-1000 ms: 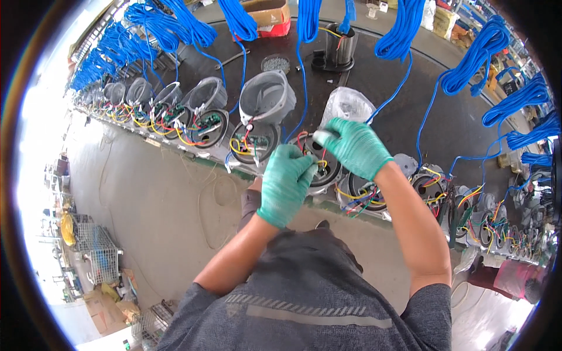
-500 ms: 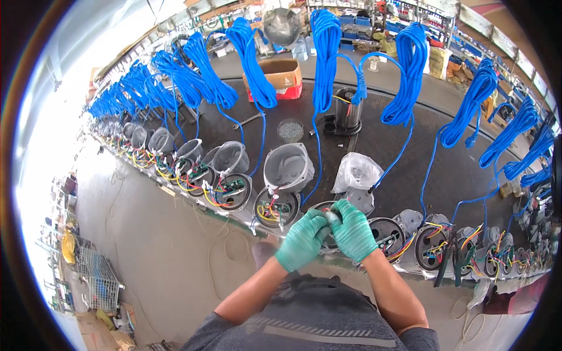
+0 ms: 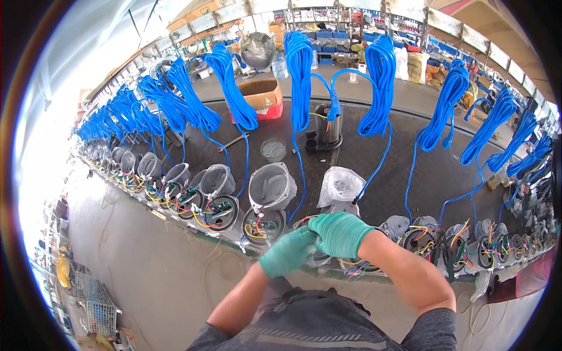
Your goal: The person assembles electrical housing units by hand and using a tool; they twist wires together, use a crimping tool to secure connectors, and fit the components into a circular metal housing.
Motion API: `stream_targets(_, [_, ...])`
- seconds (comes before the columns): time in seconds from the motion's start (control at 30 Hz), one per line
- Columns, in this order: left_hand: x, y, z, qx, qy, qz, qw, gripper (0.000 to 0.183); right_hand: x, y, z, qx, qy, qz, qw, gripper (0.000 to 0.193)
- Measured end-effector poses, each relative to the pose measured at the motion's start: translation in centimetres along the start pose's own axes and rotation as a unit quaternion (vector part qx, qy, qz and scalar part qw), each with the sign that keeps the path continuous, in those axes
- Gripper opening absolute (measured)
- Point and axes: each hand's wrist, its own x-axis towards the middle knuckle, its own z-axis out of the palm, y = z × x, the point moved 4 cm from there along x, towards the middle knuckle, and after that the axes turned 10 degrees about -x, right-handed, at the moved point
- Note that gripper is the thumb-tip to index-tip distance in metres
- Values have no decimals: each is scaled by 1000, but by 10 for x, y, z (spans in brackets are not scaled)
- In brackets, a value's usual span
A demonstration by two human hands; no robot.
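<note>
Two hands, the left hand (image 3: 288,253) and the right hand (image 3: 341,235), both green-gloved, meet over the near edge of the worktop (image 3: 389,187). Fingers are curled, tips together; whether they grip anything cannot be told. Beneath, a round housing (image 3: 318,261) sits at that edge, mostly hidden. Immediately left: a round base with circuit board (image 3: 263,227). Beyond the hands lies a translucent plastic bag (image 3: 341,184).
</note>
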Motion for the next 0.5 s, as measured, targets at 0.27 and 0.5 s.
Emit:
stream_targets(0.27, [10, 2, -1, 19, -110, -59, 992, 43, 5, -8, -12, -88, -86, -14, 992, 41])
stream_targets(0.5, [-4, -32, 17, 150, -184, 71, 969, 48, 2, 3, -9, -191, -38, -49, 980, 22])
